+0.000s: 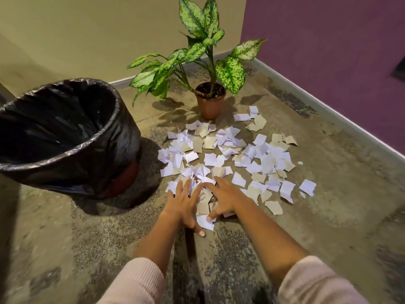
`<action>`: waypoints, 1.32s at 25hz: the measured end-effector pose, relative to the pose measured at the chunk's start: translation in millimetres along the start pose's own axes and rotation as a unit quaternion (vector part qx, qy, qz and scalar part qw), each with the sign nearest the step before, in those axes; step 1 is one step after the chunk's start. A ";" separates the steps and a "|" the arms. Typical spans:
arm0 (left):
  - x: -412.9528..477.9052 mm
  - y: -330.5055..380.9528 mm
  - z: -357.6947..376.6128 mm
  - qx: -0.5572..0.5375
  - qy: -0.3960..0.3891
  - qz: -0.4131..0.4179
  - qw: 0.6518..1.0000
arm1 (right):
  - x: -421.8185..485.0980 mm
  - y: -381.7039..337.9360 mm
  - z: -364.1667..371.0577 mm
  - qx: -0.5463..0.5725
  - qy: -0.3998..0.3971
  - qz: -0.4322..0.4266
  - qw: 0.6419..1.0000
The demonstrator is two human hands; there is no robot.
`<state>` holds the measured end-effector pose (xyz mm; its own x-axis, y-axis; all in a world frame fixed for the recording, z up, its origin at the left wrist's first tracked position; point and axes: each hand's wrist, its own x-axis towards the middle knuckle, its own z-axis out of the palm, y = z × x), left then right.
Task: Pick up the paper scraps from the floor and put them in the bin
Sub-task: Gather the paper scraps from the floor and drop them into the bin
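Several white and beige paper scraps (228,154) lie scattered on the concrete floor in front of me. My left hand (184,202) and my right hand (223,198) rest palm-down on the near edge of the pile, fingers spread. A small heap of scraps sits between the two hands and partly under them. Neither hand has lifted anything. The bin (65,137), lined with a black plastic bag, stands open to the left of the pile; I see no paper inside it.
A potted plant (210,102) with spotted green leaves stands just behind the scraps. A beige wall runs along the back, a purple wall (328,51) along the right. Bare concrete floor lies near me and to the right of the pile.
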<state>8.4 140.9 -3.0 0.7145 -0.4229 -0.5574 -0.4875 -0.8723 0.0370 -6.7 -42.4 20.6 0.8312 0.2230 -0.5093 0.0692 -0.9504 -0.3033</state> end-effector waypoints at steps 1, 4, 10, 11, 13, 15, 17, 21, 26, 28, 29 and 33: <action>1.6 -0.8 6.1 0.001 0.002 -0.006 1.000 | -0.6 0.3 7.2 -0.017 0.001 -0.008 1.000; 10.1 -6.5 13.1 -0.015 0.020 -0.011 1.000 | 5.4 3.1 22.2 -0.080 0.026 -0.016 0.996; 26.3 -14.2 -5.4 -0.028 0.043 -0.056 0.997 | 33.2 5.1 21.2 -0.082 0.049 0.002 0.995; 28.6 -13.4 -10.2 -0.030 0.046 -0.062 0.997 | 38.4 5.6 16.6 -0.082 0.051 0.004 0.995; 33.1 -12.5 -19.0 -0.028 0.057 -0.060 0.996 | 46.8 6.3 8.1 -0.077 0.050 0.005 0.996; 37.1 -13.2 -25.4 -0.039 0.065 -0.057 0.996 | 50.8 6.7 4.2 -0.063 0.037 0.009 0.997; 38.4 -14.3 -28.7 -0.043 0.058 -0.060 0.996 | 52.1 6.9 5.2 -0.066 0.026 0.012 0.997; 38.3 -9.3 -30.8 -0.094 0.071 -0.058 0.991 | 48.9 7.8 3.4 -0.065 0.043 0.003 0.997; 32.0 3.0 -27.8 -0.109 0.123 -0.034 0.986 | 37.7 5.8 5.6 -0.055 0.092 -0.009 0.994; 29.5 7.0 -28.2 -0.118 0.148 -0.024 0.982 | 35.1 4.6 6.1 -0.049 0.107 -0.006 0.993; 29.1 8.6 -28.8 -0.121 0.157 -0.020 0.980 | 34.4 4.3 5.6 -0.044 0.115 -0.002 0.992; 28.4 14.8 -34.6 -0.144 0.174 -0.016 0.974 | 30.2 5.2 1.6 0.010 0.151 0.021 0.988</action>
<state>38.8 107.5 10.4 0.8780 -0.4083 -0.2497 -0.3368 -0.8978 0.2839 17.9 -40.3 2.3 0.9602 0.1054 -0.2586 0.0225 -0.9521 -0.3048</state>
